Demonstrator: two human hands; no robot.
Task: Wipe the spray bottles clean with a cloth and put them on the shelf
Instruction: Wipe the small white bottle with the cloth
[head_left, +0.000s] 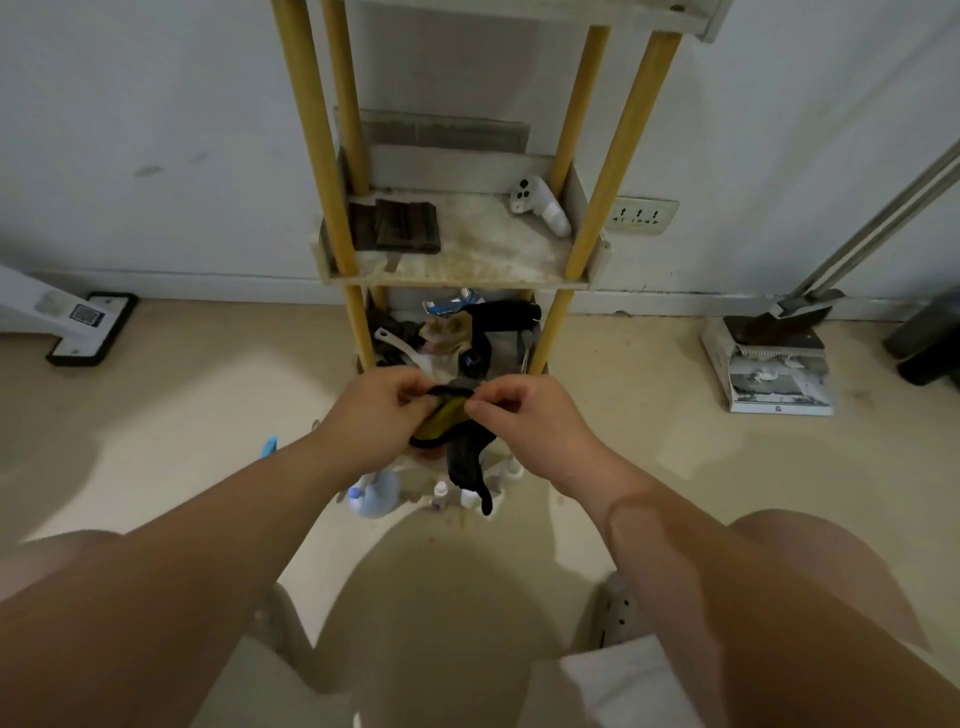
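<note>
We pinch the dark cloth (451, 415) by its top edge with both hands, our left hand (375, 415) and right hand (524, 418) each curled on it, and its tail hangs down between them. Under it the spray bottles (373, 498) stand on the floor (654, 447), partly hidden by our arms. Just beyond stands the shelf (457, 262), its dusty middle tier holding a white controller (540, 205).
</note>
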